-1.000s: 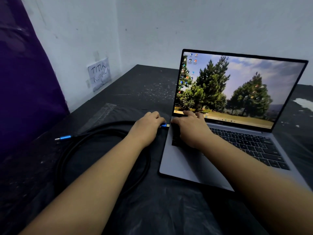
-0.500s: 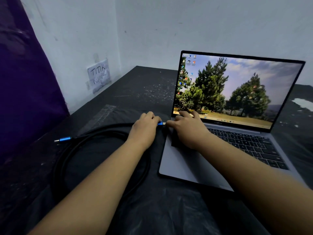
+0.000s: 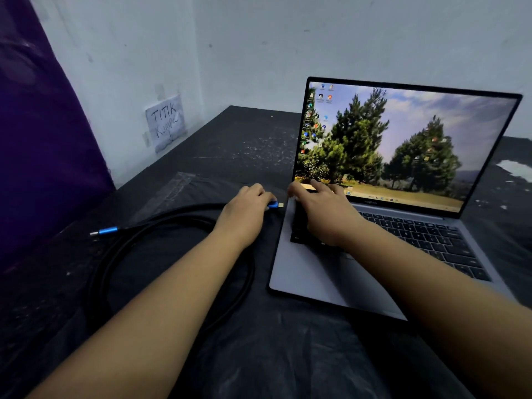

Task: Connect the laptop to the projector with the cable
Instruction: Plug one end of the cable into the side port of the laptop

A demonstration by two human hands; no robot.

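Note:
An open grey laptop [image 3: 313, 272] stands on the dark table, its screen showing trees. My left hand [image 3: 244, 214] pinches the blue plug [image 3: 275, 205] of a black cable, its gold tip a short gap from the laptop's left edge. The cable [image 3: 172, 223] lies coiled to the left, and its other blue plug [image 3: 106, 231] rests free on the table. My right hand [image 3: 325, 214] lies flat on the laptop's left keyboard corner, fingers spread, touching the screen's lower edge. No projector is in view.
The table [image 3: 244, 145] is dark and speckled, covered in front with wrinkled black plastic. A purple cloth [image 3: 43, 139] hangs at the left. A handwritten paper note [image 3: 165, 122] is taped to the white wall. White scraps [image 3: 515, 168] lie at the far right.
The plug tip has drawn slightly back from the laptop's left edge, leaving a visible gap. My right hand stays pressed on the keyboard corner. The view has tilted a little.

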